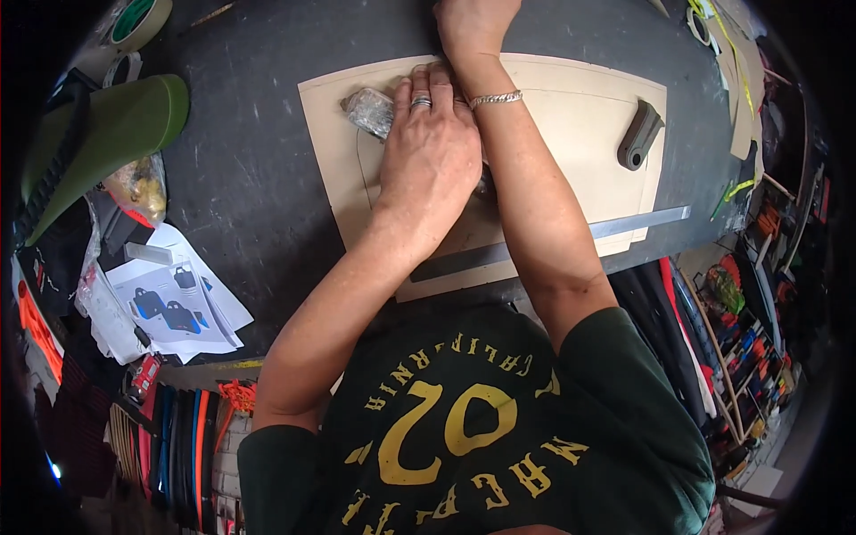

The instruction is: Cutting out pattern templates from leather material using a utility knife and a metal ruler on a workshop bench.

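Note:
My left hand lies palm down on a beige card sheet, fingers stretched forward and close together. Partly under its thumb side is a greyish block wrapped in clear plastic. A bit of something dark shows beneath its other side, mostly hidden. Just to the right, my right forearm crosses the card, and my right hand reaches past the card's far edge. Its fingers are cut off by the upper edge of the view, so what it holds cannot be seen. Pencil-like lines mark the card.
A metal ruler lies along the card's near edge. A dark grey tool with a round hole rests at the card's right. To the left are printed sheets, a green curved piece and a tape roll. Fabric rolls stand below the table.

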The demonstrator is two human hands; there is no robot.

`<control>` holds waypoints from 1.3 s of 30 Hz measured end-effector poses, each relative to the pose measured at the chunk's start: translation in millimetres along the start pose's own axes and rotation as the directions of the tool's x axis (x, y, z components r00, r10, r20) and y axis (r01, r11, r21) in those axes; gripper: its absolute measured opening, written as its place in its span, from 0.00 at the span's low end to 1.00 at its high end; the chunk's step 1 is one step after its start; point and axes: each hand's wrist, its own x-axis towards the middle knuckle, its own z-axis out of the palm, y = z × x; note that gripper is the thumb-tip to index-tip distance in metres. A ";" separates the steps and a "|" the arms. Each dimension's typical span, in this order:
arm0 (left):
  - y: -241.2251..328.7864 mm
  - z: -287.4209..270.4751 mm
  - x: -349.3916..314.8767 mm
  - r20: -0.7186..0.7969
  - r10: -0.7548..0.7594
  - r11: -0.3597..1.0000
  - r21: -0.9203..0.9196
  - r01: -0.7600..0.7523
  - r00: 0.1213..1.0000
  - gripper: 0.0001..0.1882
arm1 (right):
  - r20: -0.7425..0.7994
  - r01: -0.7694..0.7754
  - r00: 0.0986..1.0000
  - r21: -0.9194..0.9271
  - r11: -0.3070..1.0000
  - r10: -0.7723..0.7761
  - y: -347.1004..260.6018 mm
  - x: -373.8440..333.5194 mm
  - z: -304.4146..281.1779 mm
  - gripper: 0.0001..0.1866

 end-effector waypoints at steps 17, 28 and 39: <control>-7.2 6.3 0.5 -0.009 -0.015 1.000 0.002 0.015 1.000 0.22 | 0.569 -0.331 0.657 -0.373 0.867 0.495 -22.4 6.4 25.9 0.27; -5.1 8.1 1.1 -0.068 -0.012 1.000 -0.029 0.010 0.998 0.21 | 0.744 -0.344 0.563 -0.184 0.921 0.359 -8.1 14.1 14.7 0.27; -5.8 7.4 0.8 -0.075 -0.055 0.994 -0.094 0.048 0.996 0.23 | 0.764 0.146 0.640 -0.231 0.962 0.086 0.9 0.4 14.7 0.26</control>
